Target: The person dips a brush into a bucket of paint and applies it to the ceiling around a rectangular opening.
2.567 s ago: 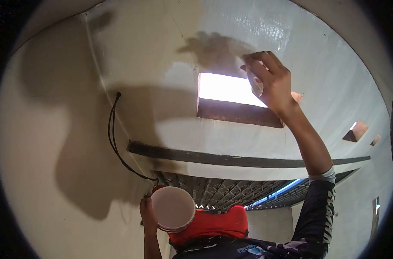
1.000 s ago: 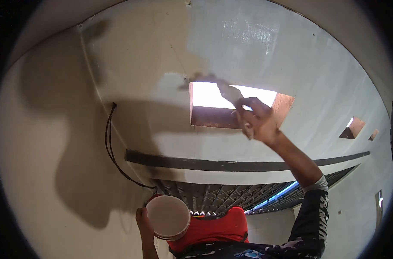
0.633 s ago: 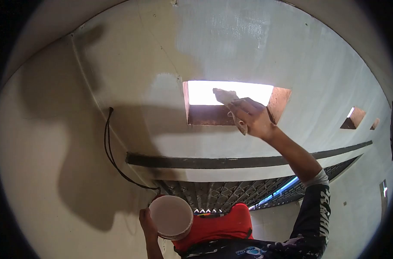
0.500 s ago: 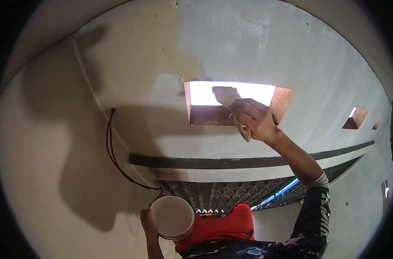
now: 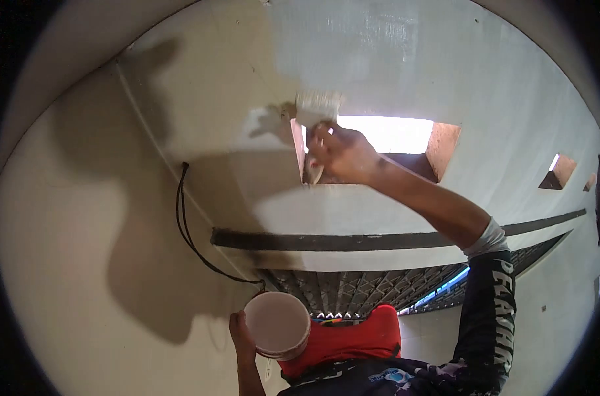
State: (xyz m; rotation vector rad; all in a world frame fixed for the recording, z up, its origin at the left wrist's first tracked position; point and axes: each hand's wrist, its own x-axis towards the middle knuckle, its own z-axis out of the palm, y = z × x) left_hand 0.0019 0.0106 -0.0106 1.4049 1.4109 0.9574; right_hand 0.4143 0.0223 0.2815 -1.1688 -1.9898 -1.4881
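Note:
My right hand (image 5: 346, 153) is closed around the handle of a wide paintbrush (image 5: 317, 109), raised in front of the wall opening. The pale bristles point up and overlap the wall just over the opening's upper left corner. Low in the view, my left hand (image 5: 242, 335) grips the side of a paint bucket (image 5: 277, 322). Whitish paint shows inside the bucket, and its outer wall is smeared. Around the brush the wall (image 5: 247, 79) is beige on the left and coated greyish white on the right.
A bright rectangular opening (image 5: 395, 135) cuts through the wall, with smaller openings (image 5: 558, 173) farther right. Black cable (image 5: 193, 241) hangs from the wall at left. Below runs a dark ledge (image 5: 352, 242) over a metal lattice (image 5: 352, 290).
My right hand has carried the brush up and left, from in front of the opening to its upper left corner. The whole view has shifted slightly; the bucket stays in my left hand.

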